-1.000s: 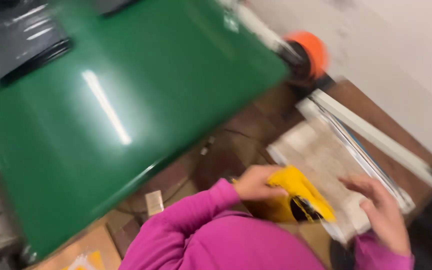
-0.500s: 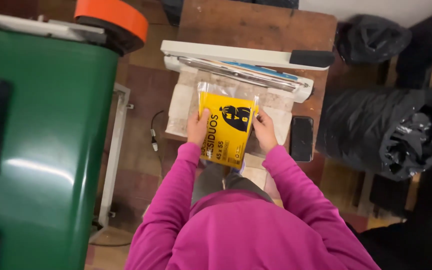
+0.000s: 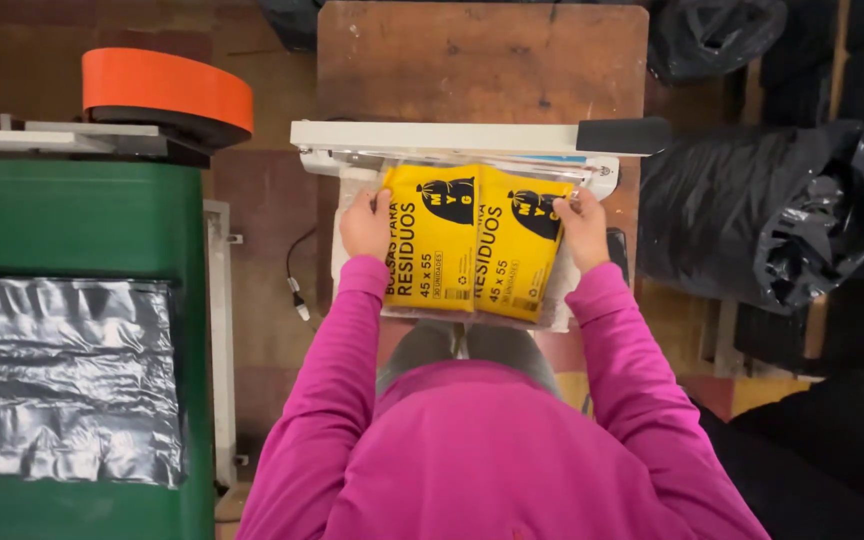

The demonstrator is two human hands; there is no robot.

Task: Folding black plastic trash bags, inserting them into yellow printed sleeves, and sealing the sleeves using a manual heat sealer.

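Currently both hands are on the yellow packs (image 3: pixel 474 243): two flat yellow packets with black print, side by side inside a clear plastic bag. Left hand (image 3: pixel 366 224) grips the left edge, fingers curled around it, thumb on top of the yellow face. Right hand (image 3: pixel 585 228) mirrors that on the right edge, fingers closed on the plastic. Neither hand is open; both are clamped on the same bundle. Bundle lies flat, its top edge tucked under the raised arm of the white heat sealer (image 3: pixel 452 139), which has a black handle at its right end. Sealer sits on a brown wooden table (image 3: pixel 482 60), crosswise in front of the person. Bundle's lower edge hangs toward the person's lap, over a pale sheet under it. Arms in magenta sleeves (image 3: pixel 324 370) reach forward from the bottom of the view. Left of the person: a green machine (image 3: pixel 72 225) with crinkled clear film (image 3: pixel 62 380) lying on its top, and an orange-rimmed roll (image 3: pixel 167 85) on a white arm above it. A thin cable (image 3: pixel 295 280) with a plug hangs between the green machine and the table. Right of the table: bulky black plastic bags (image 3: pixel 767 215), piled on the floor, near but not touching the right hand. Floor is reddish-brown tile.
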